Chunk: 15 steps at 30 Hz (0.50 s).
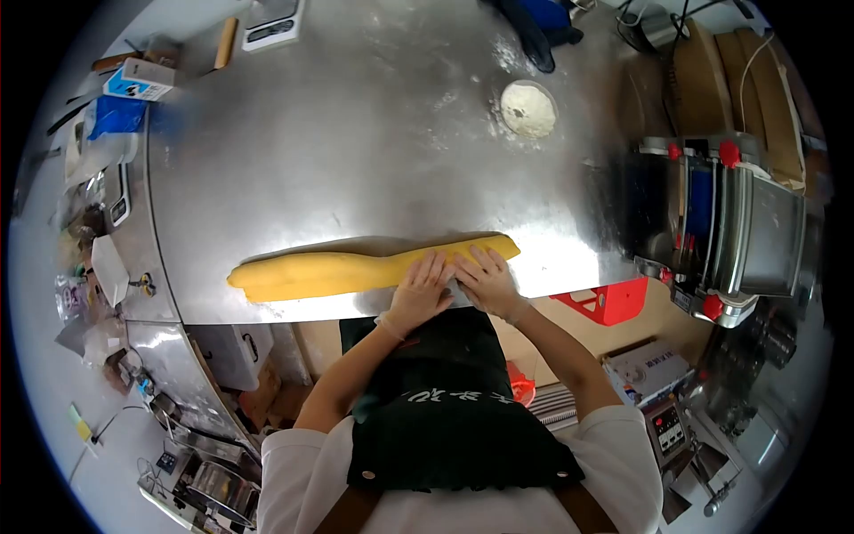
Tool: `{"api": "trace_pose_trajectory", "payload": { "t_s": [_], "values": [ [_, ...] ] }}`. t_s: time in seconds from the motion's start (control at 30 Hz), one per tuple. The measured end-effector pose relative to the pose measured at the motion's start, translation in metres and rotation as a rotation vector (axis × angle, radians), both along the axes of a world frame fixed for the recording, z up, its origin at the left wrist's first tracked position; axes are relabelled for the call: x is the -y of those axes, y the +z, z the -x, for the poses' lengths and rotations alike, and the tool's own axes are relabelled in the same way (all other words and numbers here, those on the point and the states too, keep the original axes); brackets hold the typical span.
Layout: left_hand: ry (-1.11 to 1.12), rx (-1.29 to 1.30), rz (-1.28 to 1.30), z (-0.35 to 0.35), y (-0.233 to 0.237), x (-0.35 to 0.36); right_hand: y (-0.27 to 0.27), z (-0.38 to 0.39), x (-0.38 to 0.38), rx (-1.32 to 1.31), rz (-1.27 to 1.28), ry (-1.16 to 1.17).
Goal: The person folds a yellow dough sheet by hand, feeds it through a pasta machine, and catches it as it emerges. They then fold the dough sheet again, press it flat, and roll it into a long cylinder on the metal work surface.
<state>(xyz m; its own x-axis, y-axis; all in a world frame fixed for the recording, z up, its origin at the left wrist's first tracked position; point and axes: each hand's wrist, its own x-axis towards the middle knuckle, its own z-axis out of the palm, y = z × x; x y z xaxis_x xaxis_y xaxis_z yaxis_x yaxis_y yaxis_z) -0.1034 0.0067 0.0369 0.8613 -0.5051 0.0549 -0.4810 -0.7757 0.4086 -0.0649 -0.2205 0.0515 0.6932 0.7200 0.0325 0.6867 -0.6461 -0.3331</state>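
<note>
A long, thick roll of yellow dough lies along the front edge of the steel table. My left hand rests on the roll right of its middle, fingers stretched out flat over the dough. Close beside it, my right hand lies nearer the roll's right end, its fingers also extended and pressing on the surface. Both hands seem to wear thin clear gloves. The roll is thicker on the left and narrows toward the right end.
A bowl of white flour stands at the back right, with flour dusted around it. A metal roller machine with red knobs is at the right. Below the table edge sits a red crate. A carton stands at the far left.
</note>
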Motion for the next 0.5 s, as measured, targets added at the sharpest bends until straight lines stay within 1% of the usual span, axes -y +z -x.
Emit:
{"api": "trace_pose_trajectory", "payload": {
  "t_s": [0.03, 0.07, 0.13, 0.17, 0.2, 0.23, 0.27, 0.3, 0.37, 0.4, 0.43, 0.47, 0.5],
  "values": [
    [-0.005, -0.085, 0.037, -0.003, 0.017, -0.006, 0.007, -0.001, -0.007, -0.031, -0.007, -0.024],
    [-0.014, -0.183, 0.133, -0.008, 0.035, -0.014, 0.011, -0.006, -0.015, -0.076, -0.005, -0.048],
    [0.139, -0.304, 0.505, -0.015, 0.045, -0.053, 0.019, -0.017, -0.030, -0.180, 0.010, -0.113],
    [0.074, -0.101, 0.343, -0.035, 0.061, -0.089, 0.040, -0.033, -0.053, -0.204, -0.050, -0.104],
    [0.108, 0.032, 0.203, -0.052, 0.060, -0.120, 0.056, -0.051, -0.084, -0.223, -0.108, -0.094],
    [0.172, -0.015, 0.062, -0.067, 0.066, -0.149, 0.048, -0.061, -0.109, -0.190, -0.136, -0.017],
    [0.168, -0.042, -0.032, -0.075, 0.063, -0.175, 0.038, -0.068, -0.135, -0.159, -0.164, 0.062],
    [0.066, -0.080, -0.177, -0.083, 0.060, -0.197, 0.027, -0.069, -0.160, -0.211, -0.140, 0.094],
    [-0.087, -0.165, -0.247, -0.075, 0.035, -0.216, 0.010, -0.067, -0.198, -0.317, -0.083, 0.157],
    [-0.068, -0.197, -0.175, -0.068, 0.030, -0.218, 0.011, -0.062, -0.206, -0.269, -0.053, 0.178],
    [-0.050, -0.231, -0.103, -0.056, 0.026, -0.218, 0.015, -0.054, -0.211, -0.310, -0.098, 0.155],
    [-0.045, -0.135, -0.046, -0.048, 0.038, -0.215, 0.020, -0.042, -0.210, -0.353, -0.142, 0.131],
    [-0.001, -0.093, 0.066, -0.034, 0.039, -0.213, 0.024, -0.033, -0.207, -0.395, -0.182, 0.110]
  ]
}}
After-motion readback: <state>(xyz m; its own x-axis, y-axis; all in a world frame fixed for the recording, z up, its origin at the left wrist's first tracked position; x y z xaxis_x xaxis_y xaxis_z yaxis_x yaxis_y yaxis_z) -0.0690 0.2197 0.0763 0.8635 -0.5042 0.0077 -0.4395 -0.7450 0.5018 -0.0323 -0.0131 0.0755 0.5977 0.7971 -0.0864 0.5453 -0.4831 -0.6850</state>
